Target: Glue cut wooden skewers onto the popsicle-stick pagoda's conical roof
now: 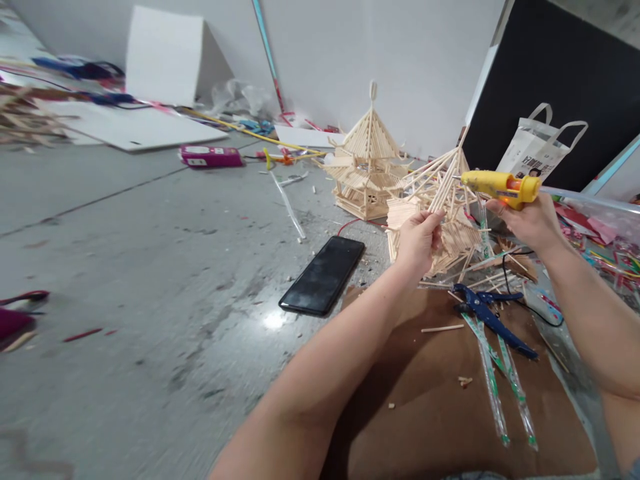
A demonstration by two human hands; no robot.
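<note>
My right hand (527,223) is closed round a yellow hot glue gun (500,185), its nozzle pointing left at the thin wooden sticks. My left hand (421,241) pinches several wooden sticks (441,190) that slant up toward the peak of a partly built stick pagoda (463,233). The nozzle appears close to these sticks; whether it touches them I cannot tell. Behind and to the left stands another stick pagoda (370,180) with tiered roofs and a pointed top. Fingers of the left hand hide part of the nearer model.
A black phone (324,275) lies on the grey floor. Blue-handled cutters (493,320) and wrapped clear sticks (493,393) rest on brown cardboard (415,427). A white bag (530,150) stands behind, near a dark panel. A purple box (211,157) lies farther left.
</note>
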